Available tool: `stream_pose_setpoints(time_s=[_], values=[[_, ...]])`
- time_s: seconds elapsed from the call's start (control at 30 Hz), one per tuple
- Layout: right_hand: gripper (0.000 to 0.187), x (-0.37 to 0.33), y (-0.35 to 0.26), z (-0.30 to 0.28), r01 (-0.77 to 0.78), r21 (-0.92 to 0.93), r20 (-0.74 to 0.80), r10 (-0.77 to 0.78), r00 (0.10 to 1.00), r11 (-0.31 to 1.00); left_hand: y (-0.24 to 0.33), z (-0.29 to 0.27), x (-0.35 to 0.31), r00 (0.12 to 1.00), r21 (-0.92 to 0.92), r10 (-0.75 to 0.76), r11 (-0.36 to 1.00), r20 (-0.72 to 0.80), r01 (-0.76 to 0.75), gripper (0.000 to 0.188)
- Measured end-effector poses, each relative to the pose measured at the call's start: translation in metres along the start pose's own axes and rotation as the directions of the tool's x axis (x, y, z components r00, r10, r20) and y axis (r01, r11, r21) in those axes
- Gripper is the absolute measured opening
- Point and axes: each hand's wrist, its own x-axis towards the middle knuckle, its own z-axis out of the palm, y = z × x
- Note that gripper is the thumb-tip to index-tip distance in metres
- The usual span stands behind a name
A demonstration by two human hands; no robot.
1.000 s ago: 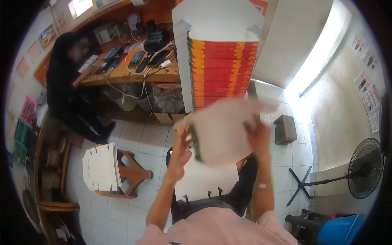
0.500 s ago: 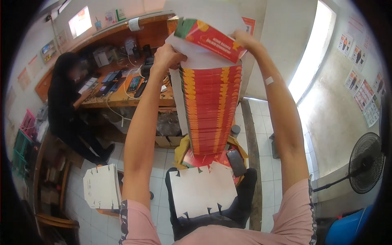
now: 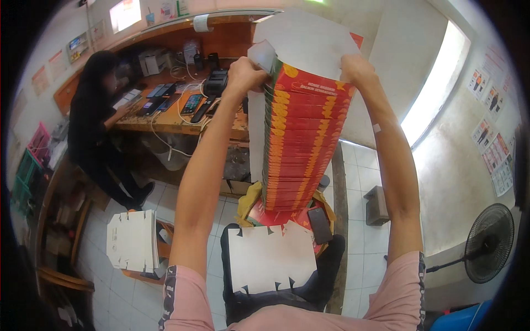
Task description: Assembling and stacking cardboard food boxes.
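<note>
A tall stack of red folded cartons (image 3: 301, 149) with yellow and green edges rises in front of me. On its top lies one carton (image 3: 312, 80), its white sheet side up. My left hand (image 3: 247, 75) is closed at the carton's left corner, by a small bent white flap (image 3: 261, 55). At the right corner my right hand (image 3: 358, 70) grips the edge, its fingers partly hidden. Across my lap lies a flat white die-cut card sheet (image 3: 271, 256) with dark notches.
A pile of white card sheets (image 3: 131, 240) rests on a stool at left. A co-worker in black (image 3: 91, 127) stands at a wooden counter (image 3: 182, 122) with phones and cables. A dark phone (image 3: 318, 225) lies below the stack. At right are a fan (image 3: 488, 243) and a small stool (image 3: 376, 205).
The top carton was raised and tilted above the stack; now it has come down level onto it. My right hand has lowered with it. The view has shifted slightly.
</note>
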Motion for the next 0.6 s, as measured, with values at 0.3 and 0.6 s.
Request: stream_pose_setpoints(time_s=[0.3, 0.6], values=[[0.030, 0.006, -0.102, -0.065, 0.074, 0.478, 0.013, -0.091, 0.996, 0.875, -0.002, 0.006, -0.007, 0.992, 0.074, 0.022, 0.997, -0.127, -0.012, 0.025], [0.034, 0.015, -0.156, -0.061, 0.069, 0.292, 0.072, -0.094, 0.993, 0.954, -0.004, -0.003, -0.004, 0.998, 0.005, 0.019, 1.000, -0.060, -0.018, 0.024]])
